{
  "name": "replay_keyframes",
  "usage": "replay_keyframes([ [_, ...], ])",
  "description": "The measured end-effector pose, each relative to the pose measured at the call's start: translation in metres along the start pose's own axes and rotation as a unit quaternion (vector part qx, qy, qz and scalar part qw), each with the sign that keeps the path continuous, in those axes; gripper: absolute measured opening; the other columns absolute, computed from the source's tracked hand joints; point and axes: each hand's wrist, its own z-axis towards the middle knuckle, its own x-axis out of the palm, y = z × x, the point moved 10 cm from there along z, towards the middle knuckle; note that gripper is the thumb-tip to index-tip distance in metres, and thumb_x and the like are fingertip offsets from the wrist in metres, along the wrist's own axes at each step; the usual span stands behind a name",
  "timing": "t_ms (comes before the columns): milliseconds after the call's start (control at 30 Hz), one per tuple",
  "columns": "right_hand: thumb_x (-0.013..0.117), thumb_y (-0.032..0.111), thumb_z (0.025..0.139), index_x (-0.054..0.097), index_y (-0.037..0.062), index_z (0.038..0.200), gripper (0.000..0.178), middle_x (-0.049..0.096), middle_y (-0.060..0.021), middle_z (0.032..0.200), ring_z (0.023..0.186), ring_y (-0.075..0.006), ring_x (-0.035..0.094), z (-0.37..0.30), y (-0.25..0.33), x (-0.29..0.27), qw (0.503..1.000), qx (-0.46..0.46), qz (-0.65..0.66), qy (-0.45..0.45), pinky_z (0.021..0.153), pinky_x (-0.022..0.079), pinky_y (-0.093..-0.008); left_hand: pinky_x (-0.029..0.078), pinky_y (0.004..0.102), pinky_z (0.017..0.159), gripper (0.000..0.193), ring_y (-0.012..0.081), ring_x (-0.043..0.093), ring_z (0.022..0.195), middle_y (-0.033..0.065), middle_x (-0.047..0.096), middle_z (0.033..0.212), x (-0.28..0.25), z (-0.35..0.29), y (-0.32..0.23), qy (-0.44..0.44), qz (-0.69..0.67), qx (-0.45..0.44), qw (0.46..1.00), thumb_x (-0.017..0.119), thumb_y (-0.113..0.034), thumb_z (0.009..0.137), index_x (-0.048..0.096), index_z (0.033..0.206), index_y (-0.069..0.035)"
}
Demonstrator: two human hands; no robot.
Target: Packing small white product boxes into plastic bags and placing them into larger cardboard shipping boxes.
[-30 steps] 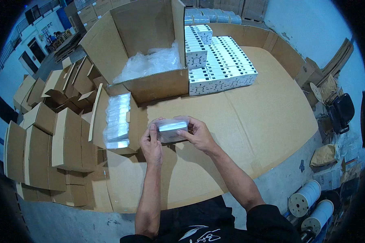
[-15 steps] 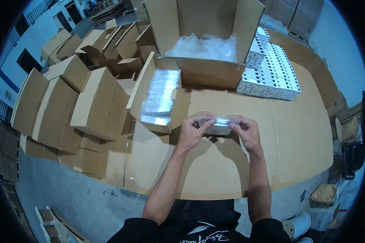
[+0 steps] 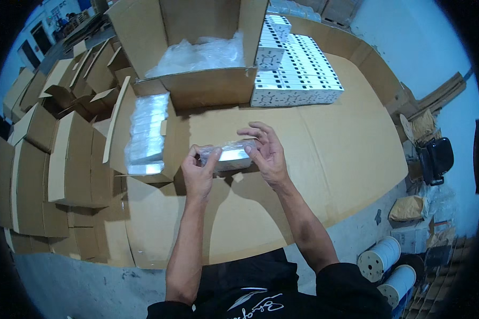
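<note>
A small white box (image 3: 232,158) in a clear plastic bag is held just above the cardboard-covered table. My left hand (image 3: 198,175) grips its left end, thumb along the near top edge. At the right end, my right hand (image 3: 270,159) has its thumb against the box; its upper fingers are raised and spread behind it. Whether its lower fingers press the far side is hidden. Left of my hands, an open carton (image 3: 176,154) holds a row of bagged boxes (image 3: 146,133). Beyond stands a larger open carton (image 3: 213,89) with clear plastic bags (image 3: 199,56) inside.
Stacked white boxes (image 3: 298,80) with dark marks sit at the far right of the table (image 3: 314,159). Brown cartons (image 3: 72,159) crowd the left side. A cardboard strip (image 3: 383,80) borders the far right edge. Spools (image 3: 379,258) stand on the floor at the lower right.
The view has swung to the right, so the scene sits further left. My right hand's upper fingers have lifted off and spread, while my left hand keeps its hold on the bagged box.
</note>
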Motion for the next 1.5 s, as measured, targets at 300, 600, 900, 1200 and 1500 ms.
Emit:
replay_keyframes([
  [300,0.072,0.004,0.091,0.072,-0.0014,0.112,0.021,0.071,-0.0102,0.113,0.105,-0.0176,0.065,-0.002,-0.011,-0.007,0.979,0.086,-0.167,0.081,0.092,0.054,-0.0312,0.048,0.0247,0.074,0.021,0.0073,0.057,0.080,0.0016,0.065,0.087,-0.001,-0.002,-0.013,-0.033,0.057,0.038,0.997,0.080,-0.013,0.089,0.061,0.091,-0.004],
  [600,0.074,0.006,0.091,0.072,-0.0002,0.113,0.023,0.073,-0.0072,0.107,0.098,-0.0133,0.066,0.001,-0.014,-0.014,0.980,0.075,-0.166,0.077,0.085,0.058,-0.0273,0.054,0.0421,0.090,0.024,0.0300,0.066,0.097,0.0097,0.069,0.097,0.069,-0.074,-0.102,0.055,0.377,0.500,0.778,0.080,0.002,0.078,0.067,0.098,-0.002],
  [900,0.074,0.006,0.089,0.073,0.0023,0.117,0.028,0.074,-0.0077,0.108,0.097,-0.0149,0.066,0.001,0.002,-0.016,0.948,0.087,-0.289,0.102,0.087,0.054,-0.0306,0.056,0.0371,0.092,0.034,0.0265,0.071,0.102,0.0117,0.073,0.108,0.048,-0.027,-0.063,0.114,0.296,0.247,0.915,0.078,0.000,0.081,0.069,0.113,-0.001],
  [1200,0.074,0.008,0.082,0.072,0.0073,0.114,0.032,0.071,-0.0122,0.098,0.094,-0.0320,0.061,0.000,0.058,0.050,0.798,-0.139,-0.541,0.224,0.085,0.052,-0.0424,0.053,0.0312,0.094,0.043,0.0181,0.067,0.108,0.0102,0.069,0.115,0.035,-0.014,-0.029,0.160,0.202,0.105,0.961,0.077,-0.001,0.086,0.059,0.125,0.000],
  [1500,0.070,0.005,0.087,0.069,0.0024,0.109,0.022,0.070,-0.0181,0.094,0.083,-0.0341,0.065,0.033,0.050,0.037,0.784,-0.081,-0.582,0.201,0.076,0.054,-0.0434,0.037,0.0494,0.114,0.056,0.0396,0.049,0.133,0.0209,0.050,0.144,0.000,-0.107,-0.048,0.111,0.534,0.204,0.813,0.073,-0.017,0.088,0.053,0.138,-0.001],
])
